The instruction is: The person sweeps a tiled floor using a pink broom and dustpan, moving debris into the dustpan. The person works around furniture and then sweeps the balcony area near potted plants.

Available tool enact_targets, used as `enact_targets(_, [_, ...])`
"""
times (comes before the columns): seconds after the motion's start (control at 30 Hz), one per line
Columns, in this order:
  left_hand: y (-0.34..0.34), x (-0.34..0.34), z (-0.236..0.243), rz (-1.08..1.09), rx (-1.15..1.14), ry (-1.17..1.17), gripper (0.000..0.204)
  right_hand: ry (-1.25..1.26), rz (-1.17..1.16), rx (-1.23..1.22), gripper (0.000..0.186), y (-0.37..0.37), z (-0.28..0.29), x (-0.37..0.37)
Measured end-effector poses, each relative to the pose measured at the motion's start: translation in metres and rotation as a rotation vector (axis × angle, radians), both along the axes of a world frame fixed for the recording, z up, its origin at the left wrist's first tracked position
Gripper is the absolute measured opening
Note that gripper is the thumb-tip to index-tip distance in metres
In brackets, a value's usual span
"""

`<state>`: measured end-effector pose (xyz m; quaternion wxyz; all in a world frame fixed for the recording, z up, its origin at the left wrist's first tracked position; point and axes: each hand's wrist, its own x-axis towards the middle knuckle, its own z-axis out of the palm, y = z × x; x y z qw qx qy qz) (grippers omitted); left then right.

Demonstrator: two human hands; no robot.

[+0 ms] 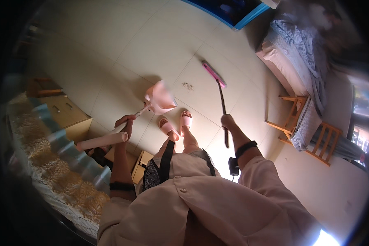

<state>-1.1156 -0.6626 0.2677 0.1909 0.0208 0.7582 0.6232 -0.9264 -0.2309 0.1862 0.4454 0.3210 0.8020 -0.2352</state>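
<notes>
My left hand (126,125) is closed around the pale handle of a pink long-handled dustpan (156,98). The pan is low over the floor, just ahead of my feet; whether it touches the tiles I cannot tell. A thick, pale pink tube-like end (102,140) extends leftward beside this hand. In my right hand (228,121) I grip the dark stick of a broom, whose pink head (213,74) with grey bristles is out in front on the right. Between pan and broom head lies a small heap of sweepings (187,86), touched by neither.
My feet in pink slippers (168,127) stand behind the dustpan. At right are a bed (287,67) with rumpled bedding and wooden chairs (293,117). A drawer cabinet (65,112) and a surface under a gold-patterned cover (61,164) flank the left. A blue-edged item (252,15) is at the top.
</notes>
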Motion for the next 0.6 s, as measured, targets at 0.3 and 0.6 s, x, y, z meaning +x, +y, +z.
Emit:
enact_targets(0.3, [-0.008, 0.007, -0.003, 0.027, -0.024, -0.043, 0.011, -0.008, -1.093, -0.355, 0.031, -0.108, 0.064, 0.002])
enact_targets(0.6, [-0.047, 0.013, 0.033, 0.089, -0.035, -0.068, 0.011, 0.123, -0.906, -0.396, 0.022, -0.084, 0.163, 0.026])
